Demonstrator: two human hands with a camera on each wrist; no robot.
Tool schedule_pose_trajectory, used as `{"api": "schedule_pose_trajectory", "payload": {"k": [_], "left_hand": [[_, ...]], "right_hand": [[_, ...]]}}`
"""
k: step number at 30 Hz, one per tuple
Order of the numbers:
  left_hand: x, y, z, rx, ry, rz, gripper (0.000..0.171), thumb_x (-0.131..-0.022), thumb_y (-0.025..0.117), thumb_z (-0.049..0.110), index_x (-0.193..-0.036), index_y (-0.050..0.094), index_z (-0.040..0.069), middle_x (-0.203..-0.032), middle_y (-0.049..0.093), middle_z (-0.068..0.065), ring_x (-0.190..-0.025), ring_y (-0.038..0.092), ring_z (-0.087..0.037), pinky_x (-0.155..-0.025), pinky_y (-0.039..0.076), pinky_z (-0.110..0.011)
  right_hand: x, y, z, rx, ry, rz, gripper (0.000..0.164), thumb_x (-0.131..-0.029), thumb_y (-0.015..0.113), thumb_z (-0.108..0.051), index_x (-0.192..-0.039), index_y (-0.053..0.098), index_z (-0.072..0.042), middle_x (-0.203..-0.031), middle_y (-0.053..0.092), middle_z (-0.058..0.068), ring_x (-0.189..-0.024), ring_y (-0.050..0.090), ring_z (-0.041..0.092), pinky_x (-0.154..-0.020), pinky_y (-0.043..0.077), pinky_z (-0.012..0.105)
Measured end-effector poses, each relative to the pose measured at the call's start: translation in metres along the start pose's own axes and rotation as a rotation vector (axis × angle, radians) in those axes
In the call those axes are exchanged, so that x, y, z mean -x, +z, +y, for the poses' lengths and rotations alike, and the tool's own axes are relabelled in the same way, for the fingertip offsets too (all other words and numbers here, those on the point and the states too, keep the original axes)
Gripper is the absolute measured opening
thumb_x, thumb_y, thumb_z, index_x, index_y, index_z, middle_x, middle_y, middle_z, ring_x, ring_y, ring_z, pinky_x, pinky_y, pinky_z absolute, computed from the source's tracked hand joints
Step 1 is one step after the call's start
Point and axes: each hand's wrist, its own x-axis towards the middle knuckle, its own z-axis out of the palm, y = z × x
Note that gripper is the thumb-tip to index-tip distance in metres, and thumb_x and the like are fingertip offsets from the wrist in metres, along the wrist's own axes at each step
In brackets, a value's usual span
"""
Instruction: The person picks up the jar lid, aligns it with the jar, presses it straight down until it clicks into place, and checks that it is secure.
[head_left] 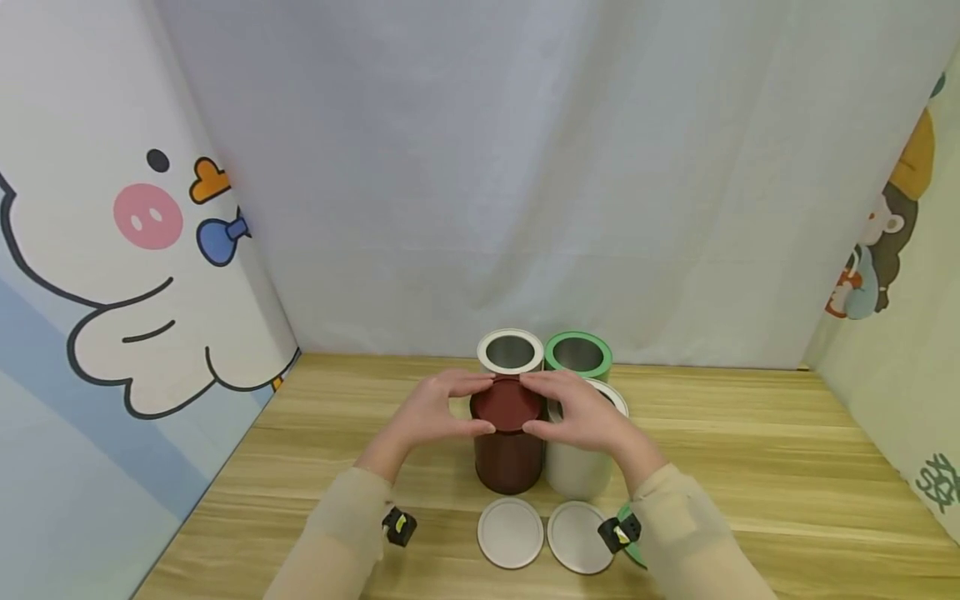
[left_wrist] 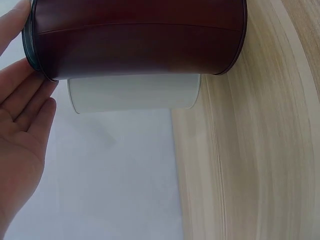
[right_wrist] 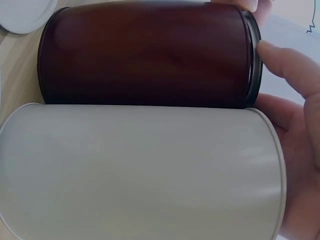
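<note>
A dark red canister [head_left: 510, 462] stands upright with a matching dark red lid [head_left: 508, 406] on its top. My left hand [head_left: 442, 406] holds the lid's left edge, thumb at the near side and fingers at the far side. On the opposite edge, my right hand [head_left: 581, 408] grips the lid in the same way. In the right wrist view, the right thumb lies against the dark rim [right_wrist: 256, 60]. A white canister [right_wrist: 145, 170] without a lid stands close beside the red one, its top partly hidden by the right hand.
Behind stand an uncovered white canister [head_left: 484, 353] and an uncovered green canister [head_left: 577, 336]. Two white lids [head_left: 510, 533] lie flat on the wooden table [head_left: 750, 467] in front. A green lid [head_left: 636, 553] is partly covered by the right sleeve. A pale curtain [head_left: 450, 183] hangs behind.
</note>
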Motion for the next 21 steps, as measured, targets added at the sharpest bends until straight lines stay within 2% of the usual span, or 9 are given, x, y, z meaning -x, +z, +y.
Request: {"api": "schedule_pose_trajectory", "payload": {"k": [13, 21], "left_hand": [[-0.0045, -0.0039, 0.0007, 0.011, -0.064, -0.061, 0.062, -0.079, 0.085, 0.029, -0.133, 0.064, 0.006, -0.133, 0.063, -0.008, -0.127, 0.054, -0.030, -0.104, 0.043, -0.048], [-0.0057, -0.0047, 0.0003, 0.013, -0.070, -0.094, 0.062, -0.080, 0.083, 0.029, -0.133, 0.063, 0.005, -0.134, 0.061, -0.009, -0.127, 0.053, -0.030, -0.106, 0.042, -0.047]], "right_hand": [[-0.0034, 0.0008, 0.0015, 0.039, 0.009, -0.007, 0.057, -0.087, 0.074, -0.020, -0.134, 0.058, 0.007, -0.133, 0.058, 0.022, -0.123, 0.052, 0.039, -0.102, 0.042, 0.052], [-0.0049, -0.0006, -0.0004, 0.058, 0.009, -0.023, 0.057, -0.087, 0.073, -0.021, -0.134, 0.058, 0.007, -0.133, 0.059, 0.022, -0.123, 0.052, 0.038, -0.102, 0.041, 0.052]]}}
